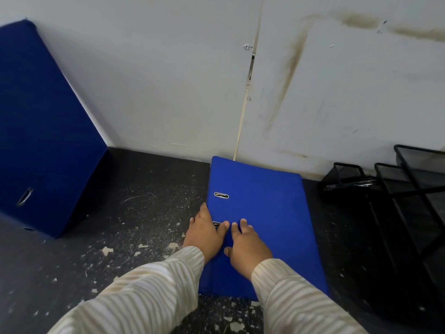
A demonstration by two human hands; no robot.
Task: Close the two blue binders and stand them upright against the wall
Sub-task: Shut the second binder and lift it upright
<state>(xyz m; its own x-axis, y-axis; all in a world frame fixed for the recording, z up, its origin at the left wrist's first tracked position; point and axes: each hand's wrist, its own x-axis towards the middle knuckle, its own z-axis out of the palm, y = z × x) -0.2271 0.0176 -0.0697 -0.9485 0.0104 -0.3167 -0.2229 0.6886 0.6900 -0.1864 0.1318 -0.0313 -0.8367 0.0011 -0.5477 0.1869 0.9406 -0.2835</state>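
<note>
Both hands flat, fingers spread, not gripping, pressing on the closed blue binder (pixel 260 213) lying on the dark table (pixel 134 227). Left hand (pixel 204 233) sits at binder's spine edge, fingertips by the near metal slot; right hand (pixel 245 247) just beside it, on the cover. Binder runs fwd from hands to the wall (pixel 168 80). 2nd blue binder (pixel 41 131) well left of left hand, tilted against wall.

Closed binder (pixel 260 213) flat; other binder (pixel 41 131) seemingly upright.

blue binders (pixel 260 213): 2 | hands (pixel 204 233): 2 | black wire trays (pixel 409 189): 2
</note>
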